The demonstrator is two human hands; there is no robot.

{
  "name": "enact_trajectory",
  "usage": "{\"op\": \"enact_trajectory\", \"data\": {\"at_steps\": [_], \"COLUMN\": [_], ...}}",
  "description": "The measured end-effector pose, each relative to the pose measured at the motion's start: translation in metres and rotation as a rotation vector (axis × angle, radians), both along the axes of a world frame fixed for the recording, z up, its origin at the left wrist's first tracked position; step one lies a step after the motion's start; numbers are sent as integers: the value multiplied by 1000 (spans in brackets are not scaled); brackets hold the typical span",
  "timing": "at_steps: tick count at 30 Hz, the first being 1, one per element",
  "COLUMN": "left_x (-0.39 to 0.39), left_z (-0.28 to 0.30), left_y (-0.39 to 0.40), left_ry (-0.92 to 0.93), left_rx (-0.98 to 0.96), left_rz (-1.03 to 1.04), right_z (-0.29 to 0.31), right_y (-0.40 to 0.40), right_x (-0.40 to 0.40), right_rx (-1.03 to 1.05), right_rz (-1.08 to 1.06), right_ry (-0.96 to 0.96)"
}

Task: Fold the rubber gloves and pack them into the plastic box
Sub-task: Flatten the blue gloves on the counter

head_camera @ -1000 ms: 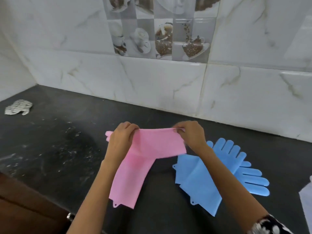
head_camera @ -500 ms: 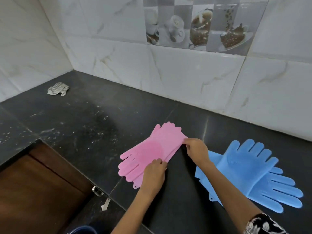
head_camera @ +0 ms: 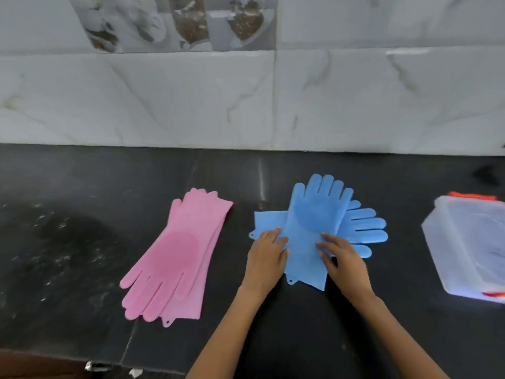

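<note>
Both hands have left the pink gloves [head_camera: 175, 258] and now rest on the blue gloves [head_camera: 314, 228].

Head view: the pink gloves lie flat on the dark speckled stone bench [head_camera: 68, 242], stacked one on the other, their fingers towards the near edge, cuffs towards the wall. They are thin matte rubber, with a round bristled patch on the palm and a small hanging tab at the near end. Just to their right the two blue gloves cross each other: the upper one points its fingers at the wall, the lower one fans its fingers out towards the right end of the bench. The left hand [head_camera: 266, 258] lies on the left edge of the upper blue glove, fingers fairly straight and close together, pressing flat. The right hand [head_camera: 344, 261] lies on its right edge, fingers slightly spread and bent, touching the rubber; I cannot tell whether they pinch it. Near the right end of the bench sits the plastic box [head_camera: 467, 247], translucent white with rounded corners and orange clips. Behind runs a glossy marble-patterned tile wall [head_camera: 191, 105].
</note>
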State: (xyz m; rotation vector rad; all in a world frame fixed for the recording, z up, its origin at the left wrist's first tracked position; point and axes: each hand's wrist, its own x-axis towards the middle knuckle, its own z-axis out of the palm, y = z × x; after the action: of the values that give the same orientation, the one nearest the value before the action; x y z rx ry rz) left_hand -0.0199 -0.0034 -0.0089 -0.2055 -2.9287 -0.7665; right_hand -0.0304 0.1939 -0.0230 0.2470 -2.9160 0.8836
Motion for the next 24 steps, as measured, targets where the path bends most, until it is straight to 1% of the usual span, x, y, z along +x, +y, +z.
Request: {"op": "enact_trajectory", "data": {"at_steps": [2, 3, 6, 12, 19, 22, 24], "left_x": [-8, -12, -22, -22, -13, -8, -5], "left_z": [-7, -10, -17, -14, -9, -8, -9], "left_y": [11, 15, 16, 23, 47, 47, 46], "left_ry": [-55, -89, -155, -218, -312, -313, -313], "left_rx": [-69, -109, -180, -204, -250, -250, -261], "left_rz": [-55, -62, -39, 28, 135, 133, 124], "right_z": [-8, -11, -15, -19, 2, 5, 2], "right_y": [10, 12, 12, 21, 34, 33, 31], "right_x": [12, 15, 15, -6, -37, -33, -21], "right_rx": [71, 100, 48, 47, 95, 241, 280], "right_rz": [11, -19, -143, -6, 169, 136, 66], "right_ry": [53, 82, 10, -93, -191, -179, -143]}}
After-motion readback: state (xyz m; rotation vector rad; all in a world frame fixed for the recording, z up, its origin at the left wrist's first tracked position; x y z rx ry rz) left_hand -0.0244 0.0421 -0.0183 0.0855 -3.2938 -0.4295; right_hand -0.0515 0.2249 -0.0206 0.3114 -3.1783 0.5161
